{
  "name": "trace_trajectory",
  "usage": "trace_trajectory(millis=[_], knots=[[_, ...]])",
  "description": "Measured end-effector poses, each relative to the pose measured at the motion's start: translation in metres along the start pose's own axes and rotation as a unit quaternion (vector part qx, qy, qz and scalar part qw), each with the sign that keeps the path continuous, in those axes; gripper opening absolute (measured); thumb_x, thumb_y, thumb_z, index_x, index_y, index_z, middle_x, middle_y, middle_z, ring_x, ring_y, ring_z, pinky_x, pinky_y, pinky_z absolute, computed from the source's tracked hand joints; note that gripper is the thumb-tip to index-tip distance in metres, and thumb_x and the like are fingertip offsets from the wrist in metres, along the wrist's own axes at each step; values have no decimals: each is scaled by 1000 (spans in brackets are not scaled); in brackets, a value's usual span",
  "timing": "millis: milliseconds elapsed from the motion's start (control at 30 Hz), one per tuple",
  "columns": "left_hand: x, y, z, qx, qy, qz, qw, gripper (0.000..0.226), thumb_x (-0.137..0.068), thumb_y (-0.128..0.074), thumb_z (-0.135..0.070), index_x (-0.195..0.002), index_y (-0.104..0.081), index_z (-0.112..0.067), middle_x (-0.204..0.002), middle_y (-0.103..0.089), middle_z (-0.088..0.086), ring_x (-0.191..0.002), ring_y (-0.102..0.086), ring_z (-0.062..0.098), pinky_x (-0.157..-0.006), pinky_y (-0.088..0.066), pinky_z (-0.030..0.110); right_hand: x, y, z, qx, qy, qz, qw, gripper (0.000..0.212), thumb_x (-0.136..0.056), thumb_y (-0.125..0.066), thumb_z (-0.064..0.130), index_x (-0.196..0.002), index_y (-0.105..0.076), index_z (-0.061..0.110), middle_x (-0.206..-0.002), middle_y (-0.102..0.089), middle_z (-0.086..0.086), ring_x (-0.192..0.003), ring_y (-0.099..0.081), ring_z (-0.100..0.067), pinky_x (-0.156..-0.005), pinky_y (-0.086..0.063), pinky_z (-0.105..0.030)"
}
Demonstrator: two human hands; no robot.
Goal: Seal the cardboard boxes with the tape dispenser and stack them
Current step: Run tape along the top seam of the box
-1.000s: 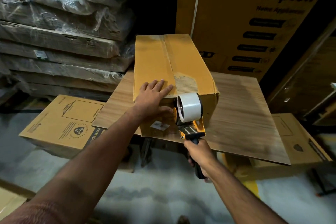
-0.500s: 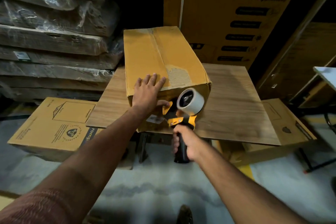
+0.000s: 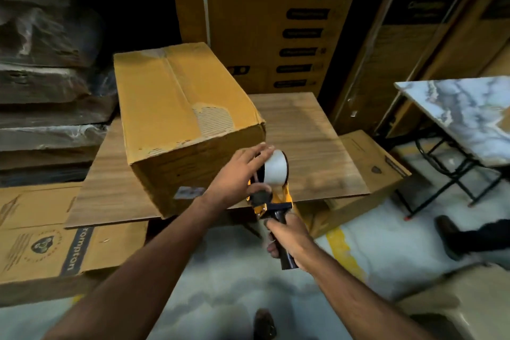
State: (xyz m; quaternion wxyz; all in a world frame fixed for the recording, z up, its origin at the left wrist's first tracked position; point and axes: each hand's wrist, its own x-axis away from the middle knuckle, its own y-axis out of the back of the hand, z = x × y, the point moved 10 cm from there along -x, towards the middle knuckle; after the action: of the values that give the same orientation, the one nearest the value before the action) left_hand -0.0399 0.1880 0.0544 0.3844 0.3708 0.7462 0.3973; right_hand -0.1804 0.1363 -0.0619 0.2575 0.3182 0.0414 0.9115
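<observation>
A closed, oblong brown cardboard box (image 3: 182, 121) sits on a wood-grain board (image 3: 311, 146) serving as a bench, towards the board's left and near edges, its near lower corner overhanging the front edge. Part of the box's top paper is torn away near the right end, exposing the corrugation.

A person's right hand (image 3: 289, 237) has its fingers wrapped round the black handle of a yellow-and-black tape dispenser (image 3: 273, 196), held just off the board's front edge beside the box's near right corner. The left hand (image 3: 240, 174) lies on the dispenser's white tape roll (image 3: 276, 168), fingers extended together over the top of it and thumb curled at the dispenser's frame below.

Flat printed cardboard cartons (image 3: 49, 237) lie under the board's left side, and a tall "Crompton" carton (image 3: 276, 16) stands behind it. A marble-pattern tabletop (image 3: 466, 113) on black legs stands at right.
</observation>
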Motion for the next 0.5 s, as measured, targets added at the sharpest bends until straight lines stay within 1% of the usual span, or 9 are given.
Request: trace_trajectory(millis=[33, 100, 133, 167, 233, 333, 433, 467, 500], knots=[[-8, -4, -9, 21, -16, -3, 1000, 93, -80, -75, -48, -154, -30, -15, -159, -31, 9, -142, -30, 28, -120, -20, 31, 1, 13, 2, 19, 14, -22, 999, 6, -93, -56, 17, -88, -57, 13, -66, -56, -7, -46, -59, -20, -44, -45, -25], [-26, -10, -25, 53, -31, -15, 998, 96, -78, -76, -46, -154, -29, -11, -158, -32, 12, -142, -29, 24, -115, -6, 11, 1, 34, 9, 47, 35, -51, 997, 11, -93, -54, 16, -82, -56, 12, -59, -54, -6, -42, -57, -21, -41, -43, -25], [-35, -13, -31, 60, -33, -19, 997, 97, -78, -76, -47, -154, -28, -9, -158, -32, 12, -142, -29, 23, -112, -4, 7, 1, 43, 12, 50, 42, -58, 996, 13, -93, -54, 16, -81, -55, 12, -58, -54, -7, -40, -56, -21, -39, -43, -25], [-44, -16, -36, 62, -31, -22, 997, 97, -78, -75, -48, -154, -27, -10, -158, -32, 12, -142, -30, 22, -110, -5, 8, -2, 52, 16, 57, 47, -63, 995, 14, -93, -54, 17, -80, -54, 12, -56, -53, -7, -39, -55, -21, -38, -42, -24], [-66, -23, -41, 65, -27, -27, 997, 97, -79, -73, -50, -155, -25, -11, -160, -30, 10, -143, -30, 22, -110, -11, 14, -12, 70, 22, 81, 50, -73, 993, 17, -94, -55, 21, -80, -55, 12, -53, -54, -6, -36, -55, -19, -37, -42, -24], [-105, -37, -47, 94, -32, -1, 995, 99, -82, -72, -48, -156, -18, -10, -163, -20, 10, -148, -23, 21, -118, -17, 29, -39, 97, 27, 60, 34, -70, 995, 12, -93, -55, 16, -85, -57, 7, -55, -56, -7, -37, -56, -19, -42, -46, -27], [-145, -59, -36, 146, 21, 21, 989, 101, -86, -67, -53, -159, -5, -17, -166, 2, 9, -149, -10, 18, -117, -15, 30, -72, 129, 33, -2, 26, -76, 997, 9, -90, -58, 13, -83, -59, 8, -58, -55, -7, -43, -57, -23, -47, -49, -29], [-155, -66, -29, 154, 48, 11, 987, 99, -88, -63, -56, -159, -4, -20, -166, 7, 9, -150, -8, 19, -117, -15, 33, -85, 138, 35, -25, 22, -71, 997, 9, -90, -58, 13, -82, -60, 9, -59, -55, -7, -45, -56, -24, -48, -49, -30], [-164, -71, -21, 151, 71, -2, 986, 94, -90, -59, -57, -159, -6, -20, -166, 7, 9, -151, -7, 21, -118, -15, 35, -98, 147, 39, -49, 18, -60, 997, 9, -91, -60, 13, -83, -61, 8, -62, -56, -9, -46, -56, -23, -50, -49, -31]])
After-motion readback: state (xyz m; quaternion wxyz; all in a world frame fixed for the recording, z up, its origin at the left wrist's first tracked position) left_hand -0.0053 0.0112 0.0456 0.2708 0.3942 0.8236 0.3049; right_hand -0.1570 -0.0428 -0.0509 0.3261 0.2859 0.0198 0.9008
